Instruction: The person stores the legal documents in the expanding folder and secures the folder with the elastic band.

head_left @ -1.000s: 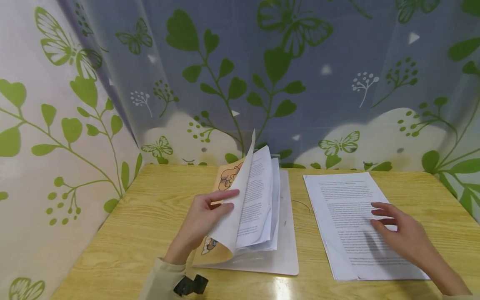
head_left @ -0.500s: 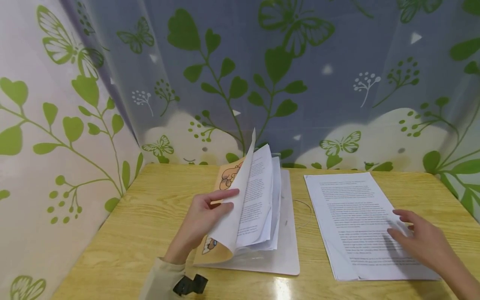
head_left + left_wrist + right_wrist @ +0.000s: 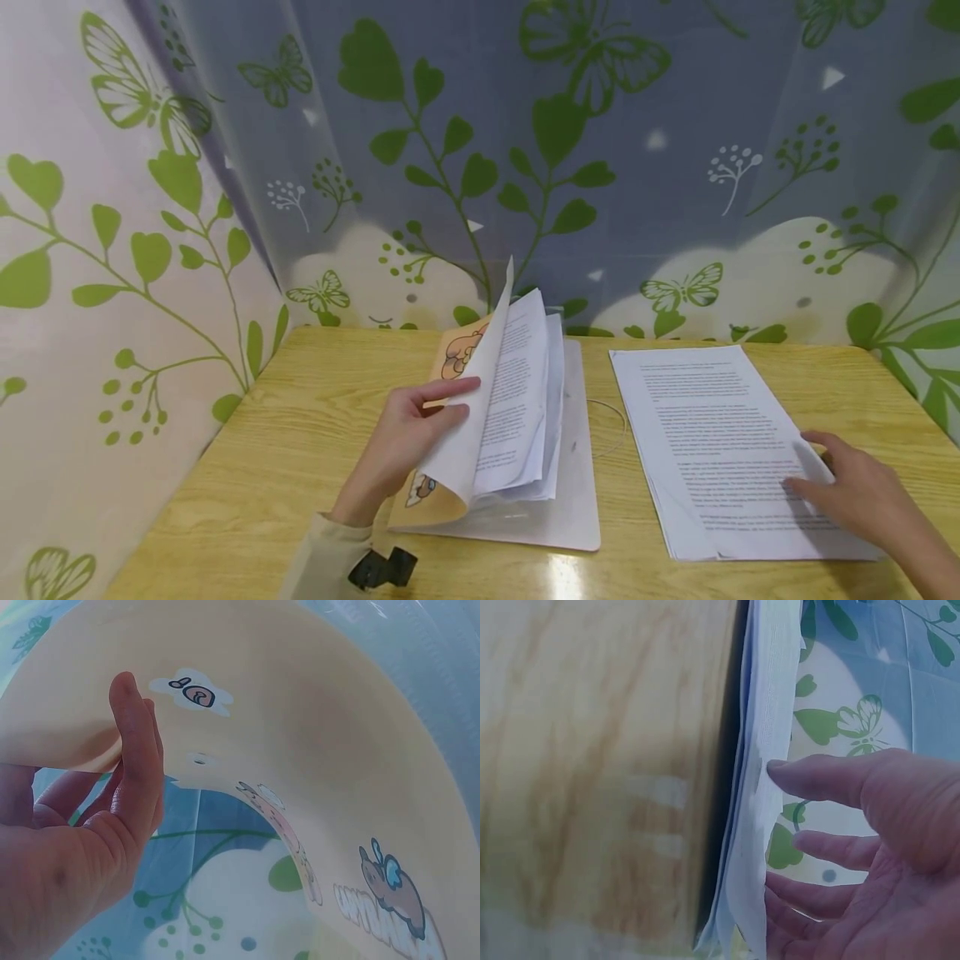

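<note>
My left hand (image 3: 405, 442) holds up the flexible cover (image 3: 487, 392) of a folder (image 3: 577, 483), its edge between thumb and fingers. Peach with cartoon animals outside, the cover (image 3: 247, 720) bends in a wide curve in the left wrist view. Several printed sheets (image 3: 517, 400) stand partly fanned inside the folder. To the right lies a stack of printed papers (image 3: 697, 417). At its right edge is my right hand (image 3: 862, 492), thumb over the top sheet and fingers loosely spread. In the right wrist view, the thumb touches or nearly touches the stack (image 3: 769, 712).
Both piles lie on a wood-grain table (image 3: 315, 400). A thin cord loop (image 3: 618, 425) sticks out between folder and stack. Patterned curtains (image 3: 480, 167) rise behind the table and along its left side. A black strap piece (image 3: 382, 568) sits at the left cuff.
My right hand has moved right and slightly down across the paper stack to its right edge. The left hand and the raised folder cover stay in place.
</note>
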Motion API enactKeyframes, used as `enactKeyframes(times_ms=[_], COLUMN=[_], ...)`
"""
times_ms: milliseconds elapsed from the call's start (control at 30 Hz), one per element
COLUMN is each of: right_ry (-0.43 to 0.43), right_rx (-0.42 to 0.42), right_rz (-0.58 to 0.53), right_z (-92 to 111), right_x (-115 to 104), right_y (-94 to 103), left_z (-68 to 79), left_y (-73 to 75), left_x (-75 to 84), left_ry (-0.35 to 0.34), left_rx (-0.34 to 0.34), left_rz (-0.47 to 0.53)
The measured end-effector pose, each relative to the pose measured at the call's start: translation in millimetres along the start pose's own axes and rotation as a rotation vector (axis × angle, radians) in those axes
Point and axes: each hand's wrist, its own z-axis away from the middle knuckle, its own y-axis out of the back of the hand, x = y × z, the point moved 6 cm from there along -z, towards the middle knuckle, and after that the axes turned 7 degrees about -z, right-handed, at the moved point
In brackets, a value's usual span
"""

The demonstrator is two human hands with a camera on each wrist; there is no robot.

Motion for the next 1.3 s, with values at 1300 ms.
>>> enactKeyframes(times_ms=[1300], right_ry=[-0.098], right_rx=[-0.013], right_rz=[-0.043], right_z=[-1.8], right_x=[8.7], right_y=[-4.9], left_z=[1.0], left_y=[1.3], left_x=[0.0], left_ry=[-0.012], left_rx=[-0.004], left_rz=[0.015])
